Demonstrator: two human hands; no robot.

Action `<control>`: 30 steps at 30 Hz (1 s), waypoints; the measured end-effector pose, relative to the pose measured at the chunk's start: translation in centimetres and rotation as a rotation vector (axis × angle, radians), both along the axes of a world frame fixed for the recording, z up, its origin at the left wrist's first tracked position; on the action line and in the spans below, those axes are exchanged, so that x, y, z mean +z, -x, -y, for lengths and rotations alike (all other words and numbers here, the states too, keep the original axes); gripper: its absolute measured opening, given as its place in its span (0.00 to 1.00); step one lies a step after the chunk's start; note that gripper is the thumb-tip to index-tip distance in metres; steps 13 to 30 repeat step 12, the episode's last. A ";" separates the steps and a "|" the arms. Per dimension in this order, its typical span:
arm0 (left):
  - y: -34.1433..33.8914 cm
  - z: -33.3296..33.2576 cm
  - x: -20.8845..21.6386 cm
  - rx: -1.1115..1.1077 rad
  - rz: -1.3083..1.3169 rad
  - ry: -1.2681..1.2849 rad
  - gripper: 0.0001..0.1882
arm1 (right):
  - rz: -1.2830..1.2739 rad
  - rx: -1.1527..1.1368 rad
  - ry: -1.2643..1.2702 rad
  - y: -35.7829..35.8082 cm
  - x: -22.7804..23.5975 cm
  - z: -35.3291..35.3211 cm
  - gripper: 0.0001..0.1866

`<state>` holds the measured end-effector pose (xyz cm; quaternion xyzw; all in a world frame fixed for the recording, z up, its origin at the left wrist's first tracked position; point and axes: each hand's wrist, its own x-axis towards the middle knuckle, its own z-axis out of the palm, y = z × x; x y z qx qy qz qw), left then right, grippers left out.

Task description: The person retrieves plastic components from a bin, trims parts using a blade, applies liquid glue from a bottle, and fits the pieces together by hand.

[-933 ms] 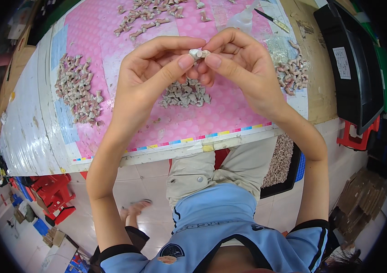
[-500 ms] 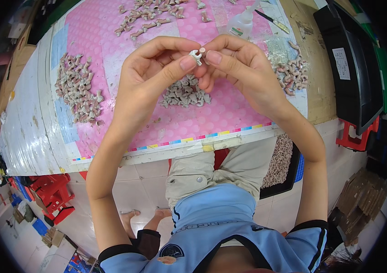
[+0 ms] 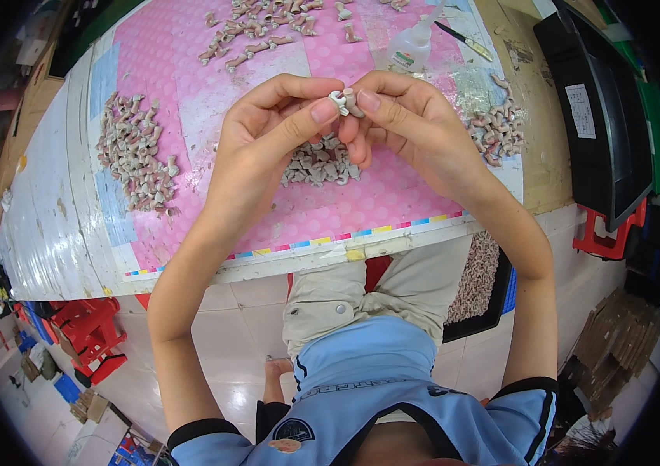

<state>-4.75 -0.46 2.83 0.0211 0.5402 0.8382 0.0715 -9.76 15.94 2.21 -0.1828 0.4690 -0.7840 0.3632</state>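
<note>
Between thumb and fingers, my left hand [image 3: 279, 120] pinches a small white piece [image 3: 338, 101] with a notched end. My right hand [image 3: 407, 113] grips a small pinkish-brown and grey part [image 3: 353, 104] right against it. The two pieces touch or nearly touch; the fingertips hide the joint. Below my hands lies a pile of small whitish pieces [image 3: 320, 165]. To the left is a heap of pinkish-grey parts [image 3: 135, 151], and a similar heap [image 3: 498, 128] lies to the right.
More loose parts [image 3: 264, 27] are spread at the back of the pink-covered table [image 3: 260, 225]. A translucent squeeze bottle [image 3: 411, 48] and a knife [image 3: 463, 40] sit back right. A black bin [image 3: 598, 116] rests on a red stool [image 3: 609, 237]. Another black tray [image 3: 473, 287] of tiny pieces is beside my leg.
Both hands have come slightly nearer to me. The part in my right hand has turned from end-on to side-on and sits against the white piece. A person's legs behind me have shifted.
</note>
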 end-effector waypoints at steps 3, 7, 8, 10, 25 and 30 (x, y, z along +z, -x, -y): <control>0.1 0.0 -0.2 0.007 0.021 -0.042 0.12 | 0.033 -0.016 0.023 0.3 -0.2 0.1 0.11; 0.3 -0.6 0.1 0.024 0.059 -0.121 0.11 | 0.005 -0.026 0.028 0.4 0.3 0.2 0.11; 0.3 -0.7 0.3 0.025 0.058 -0.142 0.11 | 0.020 -0.016 0.042 0.3 0.5 0.1 0.10; -0.1 -0.7 0.3 0.045 0.072 -0.128 0.12 | -0.010 -0.004 0.073 0.3 0.6 0.2 0.10; -0.7 -0.7 0.1 0.096 0.167 -0.111 0.12 | 0.023 0.033 0.056 0.0 0.3 0.3 0.09; -0.7 -0.7 0.1 0.096 0.167 -0.111 0.12 | 0.023 0.033 0.056 0.0 0.3 0.3 0.09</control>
